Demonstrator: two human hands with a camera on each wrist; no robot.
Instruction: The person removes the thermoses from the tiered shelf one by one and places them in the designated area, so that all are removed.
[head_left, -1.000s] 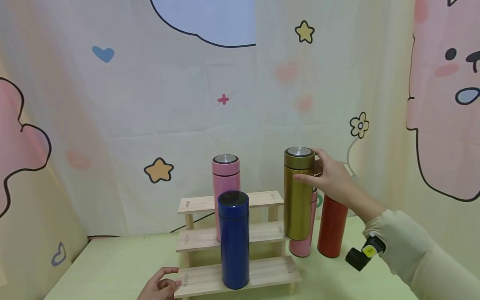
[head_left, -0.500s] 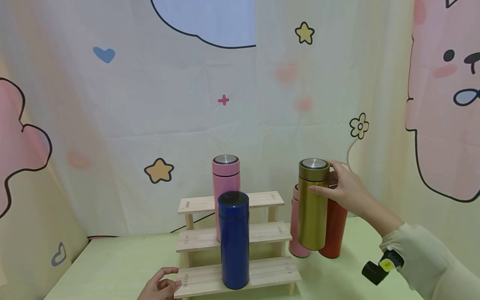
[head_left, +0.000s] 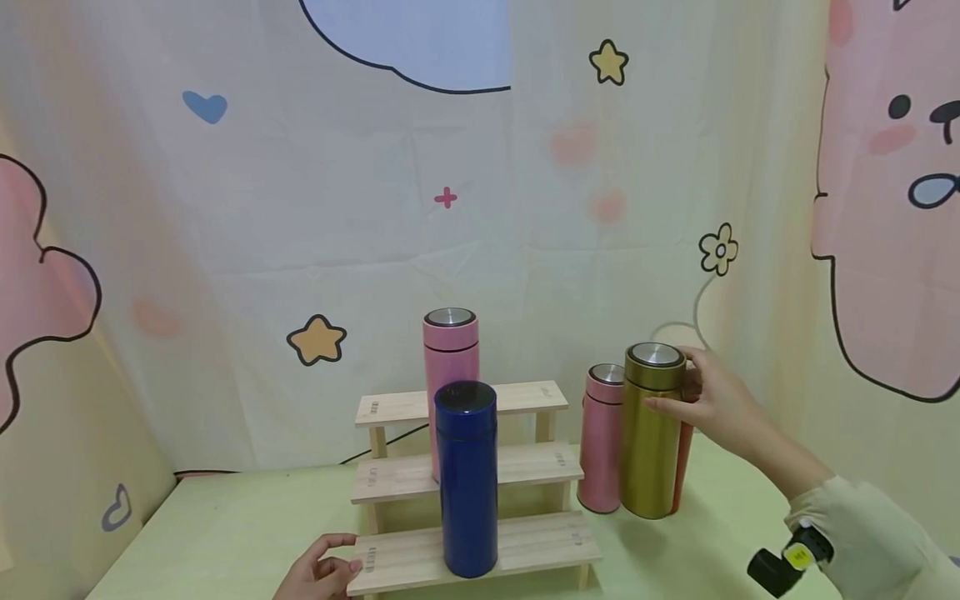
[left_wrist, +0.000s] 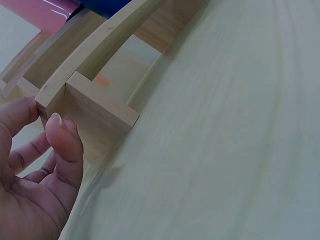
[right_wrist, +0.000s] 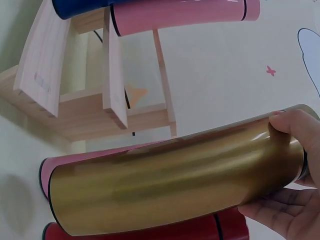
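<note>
My right hand [head_left: 723, 407] grips a gold thermos bottle [head_left: 649, 454] near its top, thumb on the near side, fingers behind. The bottle is upright, in front of a red bottle [right_wrist: 230, 227], which it mostly hides in the head view, and beside a short pink bottle [head_left: 601, 454]. Whether its base touches the table, I cannot tell. With thumb and forefinger, my left hand [left_wrist: 45, 165] pinches the left end of the lowest step of a wooden three-step stand [head_left: 540, 540]. A blue bottle [head_left: 468, 492] stands on that lowest step. Behind it, a taller pink bottle [head_left: 452, 358] stands on the middle step.
The pale green table [head_left: 232, 517] extends left of the stand and to its right, around the bottles. Behind it hangs a cloth backdrop [head_left: 337, 208] with printed stars, a heart and a flower. A black device [head_left: 776, 571] is strapped to my right sleeve.
The gold bottle has moved right and down in my right hand, from beside the stand to in front of the red bottle. The short pink bottle is now uncovered. My left hand stays put.
</note>
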